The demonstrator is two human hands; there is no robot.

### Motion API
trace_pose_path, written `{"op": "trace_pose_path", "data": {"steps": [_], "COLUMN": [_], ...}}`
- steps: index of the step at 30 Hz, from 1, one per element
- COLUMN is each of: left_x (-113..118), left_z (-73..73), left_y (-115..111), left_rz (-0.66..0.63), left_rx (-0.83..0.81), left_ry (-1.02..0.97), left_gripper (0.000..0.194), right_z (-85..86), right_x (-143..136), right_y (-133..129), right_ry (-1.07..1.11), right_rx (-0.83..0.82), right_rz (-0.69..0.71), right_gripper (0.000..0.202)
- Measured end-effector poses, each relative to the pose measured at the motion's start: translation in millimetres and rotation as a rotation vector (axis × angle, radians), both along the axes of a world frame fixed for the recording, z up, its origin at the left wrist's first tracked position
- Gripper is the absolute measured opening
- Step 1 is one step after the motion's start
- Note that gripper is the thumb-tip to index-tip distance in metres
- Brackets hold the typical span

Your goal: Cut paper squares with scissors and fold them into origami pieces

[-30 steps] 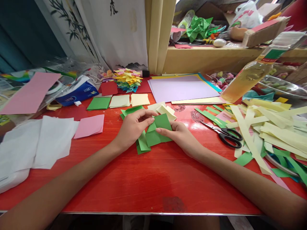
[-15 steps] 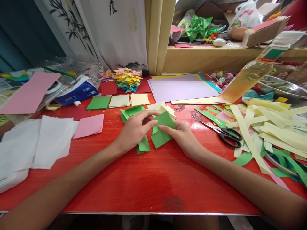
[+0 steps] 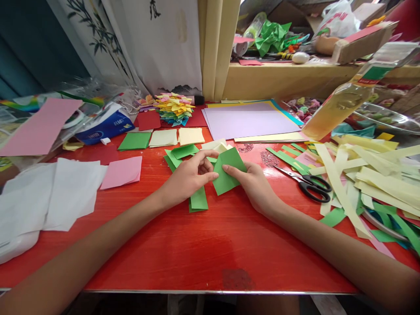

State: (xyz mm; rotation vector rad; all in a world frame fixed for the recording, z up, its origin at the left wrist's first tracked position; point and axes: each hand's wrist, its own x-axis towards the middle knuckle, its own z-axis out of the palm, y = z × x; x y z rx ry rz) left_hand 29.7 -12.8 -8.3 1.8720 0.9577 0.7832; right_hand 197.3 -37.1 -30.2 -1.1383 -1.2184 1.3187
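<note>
A green square of paper (image 3: 229,177) is held tilted above the table by my right hand (image 3: 256,181), thumb on its face and fingers behind. My left hand (image 3: 188,179) is at its left, thumb tip at the square's edge and fingers curled. Below that palm hangs a folded green paper strip (image 3: 199,200); its upper part is hidden by the hand, which appears to grip it. Behind my left hand lie more folded green papers (image 3: 184,151). Cream paper pieces (image 3: 218,144) lie just beyond the square.
Black-handled scissors (image 3: 313,188) lie right of my right hand, beside heaped paper strips (image 3: 377,175). A bottle (image 3: 341,105) stands at the back right. Lilac sheets (image 3: 251,118), a green stack (image 3: 134,141) and folded paper pieces (image 3: 175,109) are behind. Pink paper (image 3: 121,172) and white tissues (image 3: 70,192) lie left.
The green square in my right hand has moved slightly up and right, and its earlier raised fold line no longer shows. The strip under my left hand has shifted slightly right.
</note>
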Motion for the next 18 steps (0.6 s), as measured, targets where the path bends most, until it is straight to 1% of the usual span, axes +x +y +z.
{"op": "trace_pose_path", "data": {"steps": [4,6,11,15,18], "left_x": [-1.5,-1.8,-2.1,-2.7,-2.9], "left_z": [0.4,0.3,-0.8,0.2,2.6], "left_y": [3.2,5.5,9.0,6.7,3.8], "left_rz": [0.128,0.154,0.155,0.150,0.154], "left_rx": [-0.055,-0.091,-0.146,-0.107,-0.083], "left_ry": [-0.051,-0.083,-0.094,-0.054,-0.044], "left_gripper": [0.020,0.016,0.017,0.021,0.023], "right_z": [2.7,2.9,1.5,2.2,1.9], "right_x": [-0.6,-0.9,-1.4,-2.0,-2.5], "right_y": [0.0,-0.8,-2.5,-2.5,-2.1], "right_ry": [-0.039,-0.041,-0.026,-0.027,-0.060], "right_rx": [0.000,0.004,0.011,0.009,0.050], "right_rz": [0.096,0.128,0.144,0.146,0.153], "right_gripper": [0.020,0.021,0.021,0.028,0.029]}}
